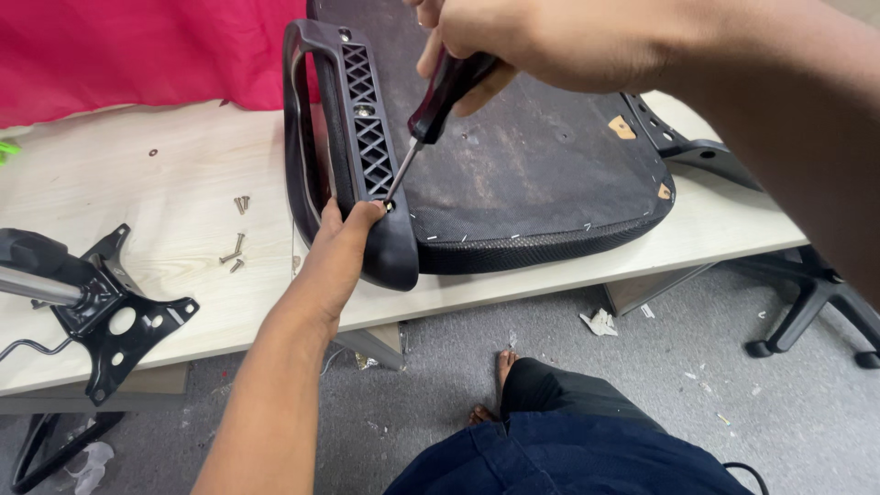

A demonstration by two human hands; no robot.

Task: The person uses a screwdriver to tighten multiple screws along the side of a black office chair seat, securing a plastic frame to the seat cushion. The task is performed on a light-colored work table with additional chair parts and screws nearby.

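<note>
An upturned office chair seat (532,174) with a dark fabric underside lies on a pale wooden table (165,192). A black plastic armrest (353,137) is fixed along its left side. My left hand (344,243) grips the near end of the armrest. My right hand (513,41) holds a screwdriver (431,115) with a dark handle, its tip set on a screw at the armrest's lower end, just above my left fingers.
Several loose screws (238,234) lie on the table left of the armrest. A black metal chair mechanism plate (110,316) with a chrome tube sits at the left edge. A wheeled chair base (807,302) stands on the grey floor at right. Red cloth (137,46) lies behind.
</note>
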